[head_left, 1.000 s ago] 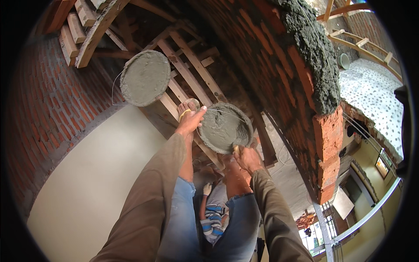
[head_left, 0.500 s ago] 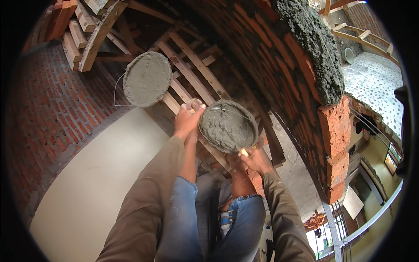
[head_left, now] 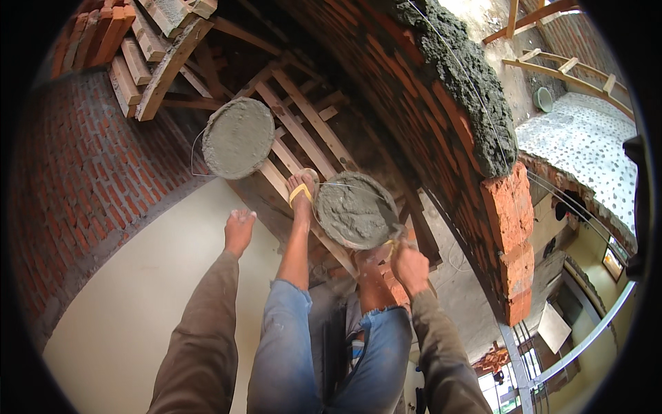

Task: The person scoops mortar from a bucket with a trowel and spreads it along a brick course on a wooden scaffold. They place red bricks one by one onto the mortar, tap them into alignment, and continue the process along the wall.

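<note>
Bucket of wet grey mortar (head_left: 348, 243), round and crusted at the lip, sits mid-view, just beyond a worker's right hand (head_left: 412, 268), which is closed on what appears to be a trowel (head_left: 397, 235), blurred, at the rim's four o'clock. The left hand (head_left: 239, 231), fingers loosely curled and nothing visible in them, hangs apart at nine o'clock. A thin metal wire handle (head_left: 345, 184) lies across the bucket's upper edge, near twelve. So full, the bucket is likely heavy and apt to slop, its contents soft and pasty, its lip slick; the wire's middle looks the surest hold. A bare foot in a yellow-strapped sandal (head_left: 301, 190) stands close by at ten o'clock, a second round, mortar-filled bucket (head_left: 209, 155) farther out. A mortar-topped red-brick wall (head_left: 507, 214) rises toward two.
</note>
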`<move>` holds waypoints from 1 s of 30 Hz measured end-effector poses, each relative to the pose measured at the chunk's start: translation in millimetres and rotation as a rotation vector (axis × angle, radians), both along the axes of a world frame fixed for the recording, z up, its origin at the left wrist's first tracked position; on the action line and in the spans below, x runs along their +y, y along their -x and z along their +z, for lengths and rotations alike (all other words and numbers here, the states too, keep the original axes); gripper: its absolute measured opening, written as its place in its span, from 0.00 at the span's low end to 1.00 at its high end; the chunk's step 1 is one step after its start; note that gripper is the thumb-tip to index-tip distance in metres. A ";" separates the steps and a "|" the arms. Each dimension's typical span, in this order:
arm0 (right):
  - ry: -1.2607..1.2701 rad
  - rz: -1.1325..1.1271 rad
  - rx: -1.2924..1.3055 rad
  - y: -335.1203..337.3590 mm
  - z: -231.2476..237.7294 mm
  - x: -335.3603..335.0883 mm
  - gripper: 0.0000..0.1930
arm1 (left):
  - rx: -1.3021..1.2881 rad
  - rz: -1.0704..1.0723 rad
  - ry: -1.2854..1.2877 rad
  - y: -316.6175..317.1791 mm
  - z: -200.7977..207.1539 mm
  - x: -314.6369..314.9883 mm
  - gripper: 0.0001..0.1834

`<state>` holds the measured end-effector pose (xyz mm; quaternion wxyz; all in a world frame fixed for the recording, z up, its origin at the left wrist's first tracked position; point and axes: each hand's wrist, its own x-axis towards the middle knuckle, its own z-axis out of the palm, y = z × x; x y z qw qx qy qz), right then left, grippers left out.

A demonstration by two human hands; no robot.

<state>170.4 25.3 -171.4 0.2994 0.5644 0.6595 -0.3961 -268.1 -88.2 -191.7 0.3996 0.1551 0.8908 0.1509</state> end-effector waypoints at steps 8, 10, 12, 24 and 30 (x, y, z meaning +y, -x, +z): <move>0.226 -0.329 0.193 35.9 -65.7 -22.0 0.22 | -0.151 -0.088 0.126 -36.1 47.5 -39.2 0.24; 0.141 -0.335 0.295 31.5 -70.2 -28.3 0.22 | -0.153 -0.092 0.117 -39.9 50.8 -48.1 0.23; 0.109 -0.337 0.351 26.9 -73.8 -31.4 0.22 | -0.141 -0.109 0.167 -41.4 52.2 -55.6 0.22; 0.185 -0.345 0.452 3.0 -54.4 -13.6 0.23 | -0.184 -0.187 0.108 -41.2 58.4 -32.7 0.21; 0.234 -0.416 0.522 -27.1 1.7 4.7 0.20 | -0.196 -0.250 0.072 -54.9 59.5 -17.8 0.20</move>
